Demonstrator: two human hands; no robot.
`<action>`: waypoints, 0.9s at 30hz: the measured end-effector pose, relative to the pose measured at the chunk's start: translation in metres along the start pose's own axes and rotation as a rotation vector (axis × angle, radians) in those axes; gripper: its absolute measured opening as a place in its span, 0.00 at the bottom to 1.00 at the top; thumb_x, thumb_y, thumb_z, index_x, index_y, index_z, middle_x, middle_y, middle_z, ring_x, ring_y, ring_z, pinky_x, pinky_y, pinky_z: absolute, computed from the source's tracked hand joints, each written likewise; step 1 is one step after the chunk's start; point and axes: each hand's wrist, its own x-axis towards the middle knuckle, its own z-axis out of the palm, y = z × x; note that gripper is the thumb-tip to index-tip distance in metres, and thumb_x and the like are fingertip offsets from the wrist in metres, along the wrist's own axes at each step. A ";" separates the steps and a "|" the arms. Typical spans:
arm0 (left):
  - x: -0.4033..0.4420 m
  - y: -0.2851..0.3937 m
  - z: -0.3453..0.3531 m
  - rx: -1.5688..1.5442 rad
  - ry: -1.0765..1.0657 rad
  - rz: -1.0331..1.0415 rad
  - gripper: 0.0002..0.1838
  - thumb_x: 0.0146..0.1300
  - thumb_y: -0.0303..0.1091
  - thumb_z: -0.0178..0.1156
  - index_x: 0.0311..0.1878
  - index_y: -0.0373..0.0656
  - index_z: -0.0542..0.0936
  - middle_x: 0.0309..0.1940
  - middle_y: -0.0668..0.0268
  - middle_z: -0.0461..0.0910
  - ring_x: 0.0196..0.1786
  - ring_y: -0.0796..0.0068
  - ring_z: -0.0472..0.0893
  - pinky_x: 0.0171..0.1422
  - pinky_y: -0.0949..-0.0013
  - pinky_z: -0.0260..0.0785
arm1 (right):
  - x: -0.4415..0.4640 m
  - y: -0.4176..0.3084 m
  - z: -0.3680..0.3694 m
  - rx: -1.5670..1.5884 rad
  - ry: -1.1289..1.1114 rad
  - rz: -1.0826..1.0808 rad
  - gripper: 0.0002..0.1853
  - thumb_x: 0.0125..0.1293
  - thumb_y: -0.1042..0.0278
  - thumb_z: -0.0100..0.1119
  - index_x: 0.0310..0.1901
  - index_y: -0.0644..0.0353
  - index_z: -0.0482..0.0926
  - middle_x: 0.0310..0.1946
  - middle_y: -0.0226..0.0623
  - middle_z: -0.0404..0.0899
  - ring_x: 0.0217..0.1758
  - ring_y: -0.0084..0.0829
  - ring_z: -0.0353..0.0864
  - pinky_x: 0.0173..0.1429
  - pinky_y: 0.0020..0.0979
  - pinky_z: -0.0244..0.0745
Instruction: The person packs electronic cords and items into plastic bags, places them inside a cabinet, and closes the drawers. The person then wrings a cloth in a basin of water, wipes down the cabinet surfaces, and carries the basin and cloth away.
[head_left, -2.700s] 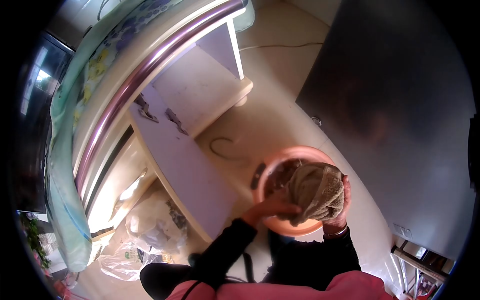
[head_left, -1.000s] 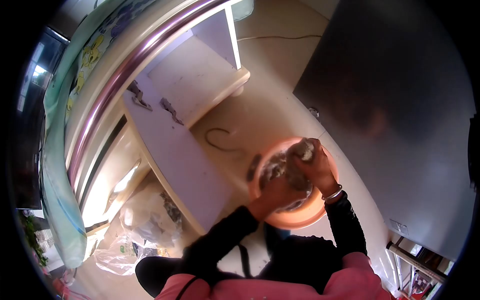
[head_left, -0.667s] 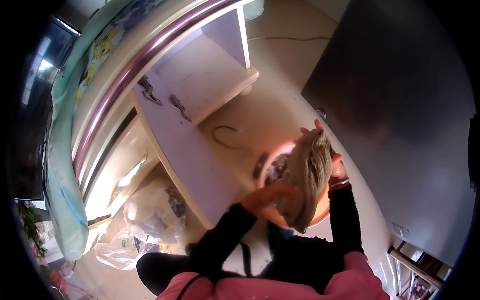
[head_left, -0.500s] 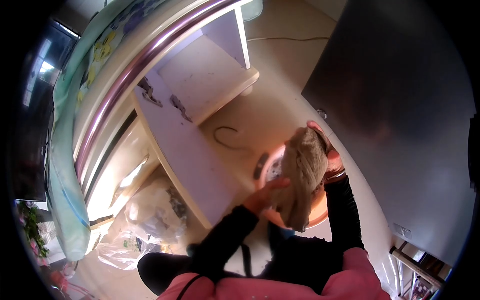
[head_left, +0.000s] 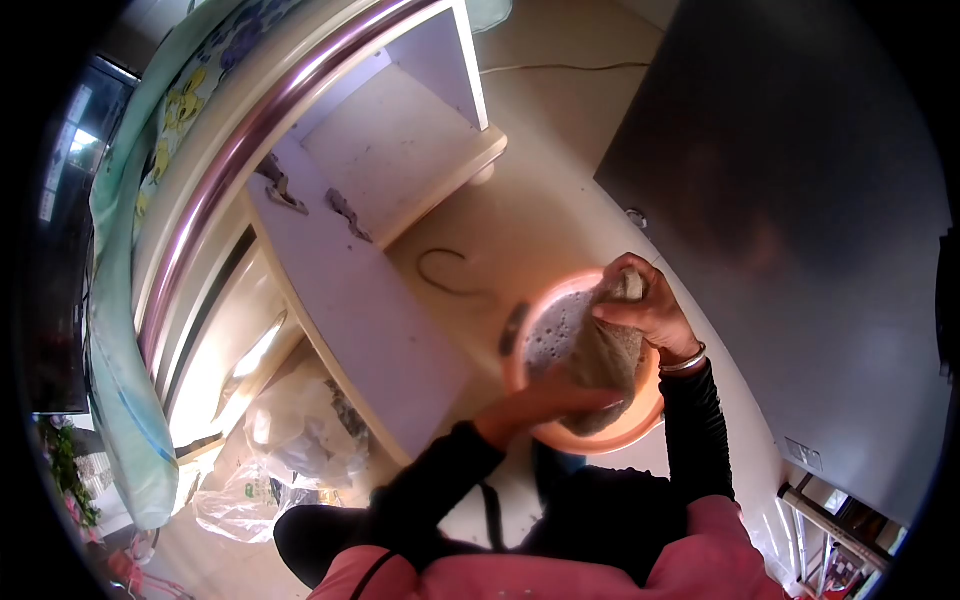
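A wet greyish-brown cloth (head_left: 608,362) hangs bunched over an orange basin (head_left: 600,442). My right hand (head_left: 650,308) grips its upper end, thumb on the near side, fingers curled round the top. Lower down, my left hand (head_left: 550,400) is closed on the cloth's other end, slightly smeared by motion. Grey sudsy water (head_left: 553,335) with bubbles shows at the left inside the basin. The cloth and my hands hide the rest of the water.
A pale cabinet with open compartments (head_left: 390,130) stands to the left, clear plastic bags (head_left: 300,425) beside its base. A large dark-grey panel (head_left: 790,200) rises at the right. A thin cord (head_left: 445,275) curls on the floor beyond the basin.
The cloth has come down lower into the basin and looks more bunched. My right hand has shifted its hold at the top, and my left hand has moved right across the lower end.
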 end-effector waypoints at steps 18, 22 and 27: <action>-0.004 0.007 -0.007 0.317 0.315 0.063 0.37 0.46 0.37 0.72 0.58 0.37 0.66 0.47 0.58 0.77 0.51 0.69 0.77 0.55 0.68 0.70 | -0.011 -0.031 0.042 -0.120 0.168 -0.169 0.38 0.49 0.71 0.69 0.61 0.62 0.58 0.54 0.43 0.66 0.58 0.37 0.68 0.61 0.30 0.63; -0.007 0.018 -0.002 0.137 0.251 0.198 0.43 0.46 0.31 0.72 0.63 0.37 0.58 0.52 0.61 0.73 0.54 0.73 0.74 0.58 0.68 0.68 | -0.040 0.028 0.025 0.347 0.188 -0.167 0.41 0.63 0.61 0.58 0.69 0.62 0.43 0.66 0.46 0.56 0.69 0.37 0.56 0.71 0.35 0.47; -0.005 0.021 0.001 -0.100 0.169 0.287 0.43 0.47 0.27 0.70 0.63 0.40 0.55 0.54 0.63 0.70 0.56 0.71 0.71 0.61 0.67 0.66 | -0.109 0.055 0.040 0.819 0.080 0.290 0.40 0.66 0.41 0.45 0.70 0.58 0.45 0.69 0.42 0.51 0.71 0.41 0.52 0.71 0.43 0.54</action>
